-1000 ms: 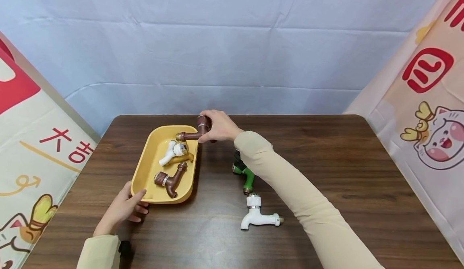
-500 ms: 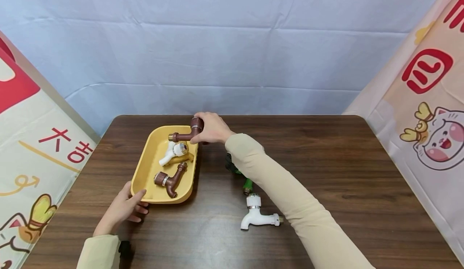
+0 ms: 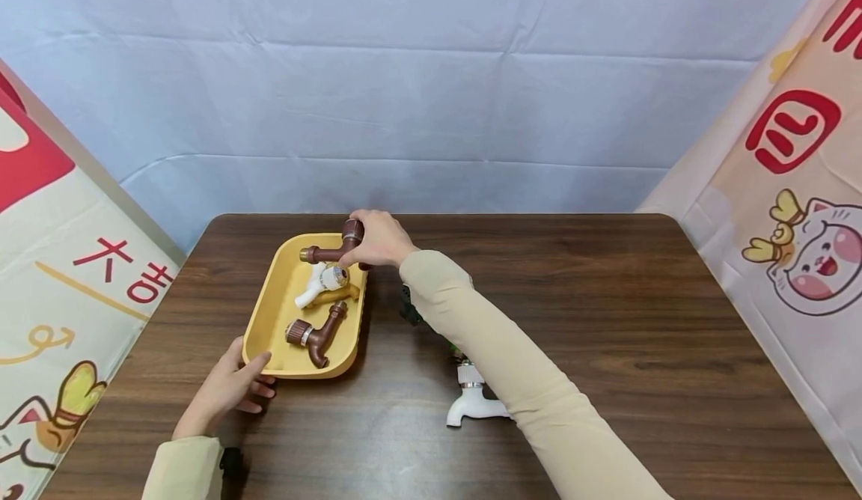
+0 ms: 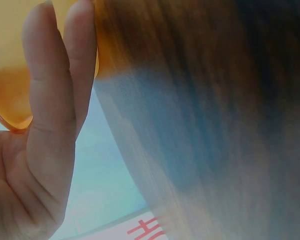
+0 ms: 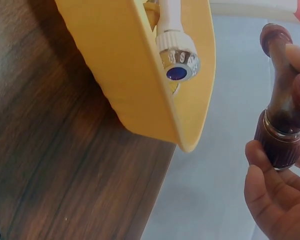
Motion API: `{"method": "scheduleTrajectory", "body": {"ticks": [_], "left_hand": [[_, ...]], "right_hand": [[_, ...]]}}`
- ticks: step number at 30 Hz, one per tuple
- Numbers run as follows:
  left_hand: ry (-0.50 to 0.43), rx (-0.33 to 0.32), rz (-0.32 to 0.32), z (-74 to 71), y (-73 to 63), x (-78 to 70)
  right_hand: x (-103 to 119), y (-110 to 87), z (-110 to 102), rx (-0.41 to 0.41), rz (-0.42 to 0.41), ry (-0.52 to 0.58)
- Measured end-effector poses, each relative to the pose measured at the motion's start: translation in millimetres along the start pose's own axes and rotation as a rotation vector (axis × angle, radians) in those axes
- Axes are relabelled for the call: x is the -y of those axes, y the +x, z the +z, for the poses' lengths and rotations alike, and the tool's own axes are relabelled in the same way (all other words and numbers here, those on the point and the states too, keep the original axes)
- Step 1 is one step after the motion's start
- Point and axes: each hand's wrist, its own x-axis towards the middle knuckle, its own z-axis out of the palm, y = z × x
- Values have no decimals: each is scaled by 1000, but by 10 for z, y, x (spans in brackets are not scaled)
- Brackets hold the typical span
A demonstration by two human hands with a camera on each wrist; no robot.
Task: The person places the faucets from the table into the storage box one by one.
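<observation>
My right hand [image 3: 380,239] holds a brown faucet [image 3: 330,254] over the far right part of a yellow tray [image 3: 266,335]. In the right wrist view, fingers and thumb grip that brown faucet [image 5: 282,95] round its ribbed knob and body, above the tray rim [image 5: 177,120]. Inside the tray lie a white faucet [image 3: 313,288], a yellow faucet [image 3: 345,294] partly under it, and a second brown faucet [image 3: 326,339]. My left hand [image 3: 225,388] grips the near left corner of the tray, thumb over the rim and fingers beneath; the left wrist view shows its fingers [image 4: 50,85] against the tray wall.
Another white faucet [image 3: 474,403] lies on the wooden table [image 3: 606,320], partly behind the right forearm. A green faucet [image 3: 458,353] is almost fully covered by that arm. Pale cloth [image 3: 431,111] hangs behind the table's far edge.
My right hand has moved left with the brown faucet, from the tray's right edge to over its inside. The forearm now covers more of the green faucet. My left hand has stayed put.
</observation>
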Motion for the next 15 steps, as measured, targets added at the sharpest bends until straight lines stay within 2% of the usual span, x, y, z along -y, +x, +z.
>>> {"method": "scheduleTrajectory", "body": {"ticks": [15], "left_hand": [[12,6,-18,0,-3,9]], "right_hand": [[113,34,252,27,27,-26]]}}
